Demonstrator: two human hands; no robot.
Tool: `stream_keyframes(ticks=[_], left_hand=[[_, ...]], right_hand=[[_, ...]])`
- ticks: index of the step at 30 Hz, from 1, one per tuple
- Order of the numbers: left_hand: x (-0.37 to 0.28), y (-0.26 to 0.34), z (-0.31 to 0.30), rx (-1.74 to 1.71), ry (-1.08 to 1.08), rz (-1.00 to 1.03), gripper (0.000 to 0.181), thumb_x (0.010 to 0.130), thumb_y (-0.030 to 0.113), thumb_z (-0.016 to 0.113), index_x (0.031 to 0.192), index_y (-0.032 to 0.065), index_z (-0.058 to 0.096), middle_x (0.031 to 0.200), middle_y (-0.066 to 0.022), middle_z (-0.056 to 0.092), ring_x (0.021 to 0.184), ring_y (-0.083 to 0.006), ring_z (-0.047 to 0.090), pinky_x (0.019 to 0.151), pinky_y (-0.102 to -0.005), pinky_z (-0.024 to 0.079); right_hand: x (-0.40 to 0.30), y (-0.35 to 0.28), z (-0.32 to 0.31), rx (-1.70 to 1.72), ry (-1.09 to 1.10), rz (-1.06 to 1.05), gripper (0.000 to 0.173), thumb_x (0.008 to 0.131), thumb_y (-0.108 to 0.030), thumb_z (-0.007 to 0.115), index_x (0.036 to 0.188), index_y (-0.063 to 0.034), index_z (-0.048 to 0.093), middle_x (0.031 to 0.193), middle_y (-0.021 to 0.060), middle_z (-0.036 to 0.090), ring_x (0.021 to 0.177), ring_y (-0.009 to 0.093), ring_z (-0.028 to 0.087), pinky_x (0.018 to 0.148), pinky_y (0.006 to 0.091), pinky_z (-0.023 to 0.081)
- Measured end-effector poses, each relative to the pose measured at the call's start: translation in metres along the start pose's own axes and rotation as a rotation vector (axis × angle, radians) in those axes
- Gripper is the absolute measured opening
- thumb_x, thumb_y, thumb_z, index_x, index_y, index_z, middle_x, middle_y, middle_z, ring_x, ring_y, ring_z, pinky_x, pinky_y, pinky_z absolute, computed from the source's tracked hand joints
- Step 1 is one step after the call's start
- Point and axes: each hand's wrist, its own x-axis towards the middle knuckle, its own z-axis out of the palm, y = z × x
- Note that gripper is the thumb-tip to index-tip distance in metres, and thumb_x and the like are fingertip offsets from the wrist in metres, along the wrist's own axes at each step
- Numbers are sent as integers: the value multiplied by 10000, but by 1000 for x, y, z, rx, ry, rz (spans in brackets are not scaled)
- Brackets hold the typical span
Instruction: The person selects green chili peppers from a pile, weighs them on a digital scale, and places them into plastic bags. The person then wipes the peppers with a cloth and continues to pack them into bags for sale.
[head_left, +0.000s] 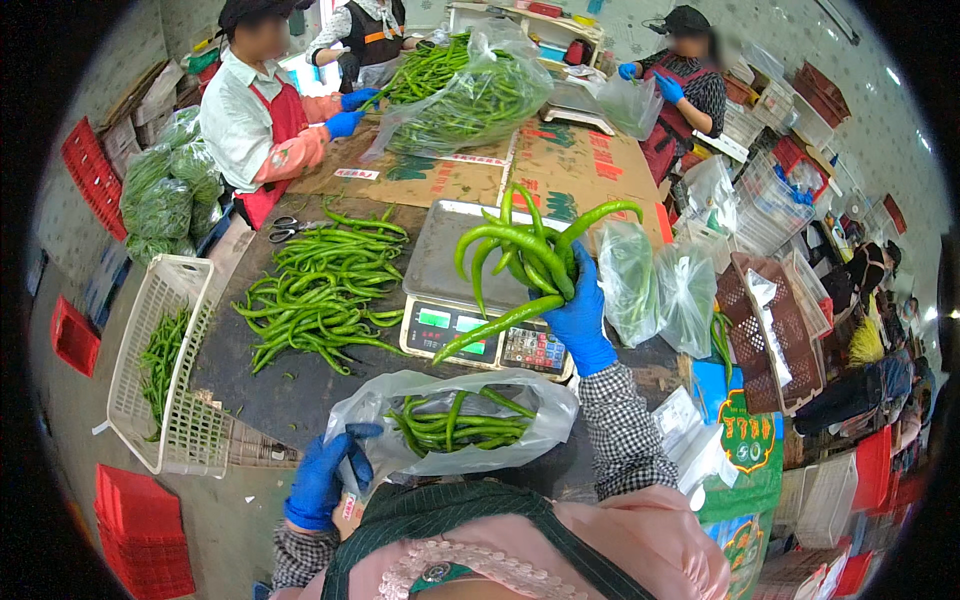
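Note:
My right hand (581, 319), in a blue glove, grips a bunch of long green chili peppers (525, 251) above a digital weighing scale (431, 259). Its lit displays and keypad face me. At the table's near edge, my gloved left hand (324, 474) holds the rim of a clear plastic bag (367, 405). The bag's mouth gapes upward, and several peppers (457, 427) lie inside. Left of the scale spreads a big heap of loose green peppers (326, 289). A pair of scissors (289, 227) lies at the heap's far end.
Two filled bags (630, 285) stand right of the scale. A white crate (191, 390) with peppers sits at the left edge, a brown crate (765, 330) at right. Across the table, a co-worker (262, 127) handles peppers beside a large full bag (480, 105); another person (686, 90) holds a bag.

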Motion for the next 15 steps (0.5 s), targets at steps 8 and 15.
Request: stream_keyframes(ticks=[8,15], left_hand=[[3,77,-16,707,806,877,185,837,55,641,1011,-3,618,970,-77,627,822,-153,577,765,-292,469],[93,39,206,835,-538,715,169,815,124,660,943,13,666,881,-168,646,829,-280,640,745,-363,495]], right_hand=[[-41,13,-83,-390,40,72,916,612,-263,832,1378,-101,355,1089,183,591,931,366,617,759,442,507],[-115,28,-195,-630,101,315,852,649,-221,795,1371,-115,353,1115,185,592,961,359,612,756,432,510]])
